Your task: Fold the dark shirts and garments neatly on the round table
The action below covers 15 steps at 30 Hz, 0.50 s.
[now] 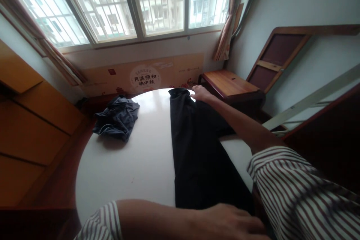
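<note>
A long black garment [194,157], which looks like trousers, lies lengthwise over the right half of a round white table [135,168]. Across its near end rests my left hand [233,219], back up and fingers stretched out; the fingertips are cut off or dim at the bottom edge. At the garment's far end my right hand [201,93] touches the cloth beside a bunched part. A gap shows between its thumb and forefinger; the other fingers are partly hidden. On the table's far left lies a crumpled dark grey-blue garment [116,118] with thin light piping.
Behind the table stand a printed panel [146,75] and a barred window [160,3]. A wooden side table [230,82] is at the back right, near a wooden frame [272,60]. Orange-brown cabinets [30,120] line the left.
</note>
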Each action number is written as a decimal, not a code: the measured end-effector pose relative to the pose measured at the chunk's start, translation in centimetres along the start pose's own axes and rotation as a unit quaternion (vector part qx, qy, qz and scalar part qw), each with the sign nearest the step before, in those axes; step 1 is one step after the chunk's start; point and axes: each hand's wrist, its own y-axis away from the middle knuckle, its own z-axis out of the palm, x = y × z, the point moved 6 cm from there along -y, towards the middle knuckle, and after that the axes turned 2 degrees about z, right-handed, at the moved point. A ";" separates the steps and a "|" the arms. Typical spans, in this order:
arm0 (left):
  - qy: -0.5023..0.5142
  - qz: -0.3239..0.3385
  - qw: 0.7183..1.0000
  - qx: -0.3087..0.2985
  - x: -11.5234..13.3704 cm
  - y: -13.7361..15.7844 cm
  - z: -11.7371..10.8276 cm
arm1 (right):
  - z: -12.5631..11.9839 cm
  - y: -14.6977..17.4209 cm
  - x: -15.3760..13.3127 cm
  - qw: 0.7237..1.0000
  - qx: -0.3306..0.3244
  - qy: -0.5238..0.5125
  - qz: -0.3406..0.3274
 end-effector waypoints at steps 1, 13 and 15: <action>-0.020 -0.012 0.998 0.054 -0.3 0.2 -2.0 | -0.8 2.2 -0.1 0.999 0.012 0.029 -0.031; -0.048 -0.551 0.678 0.484 -29.0 14.8 -23.2 | 0.8 26.5 11.3 0.985 -0.042 0.166 0.020; -0.037 -0.563 0.654 0.503 -31.2 14.7 -24.3 | 1.4 27.6 10.7 0.992 -0.047 0.113 0.021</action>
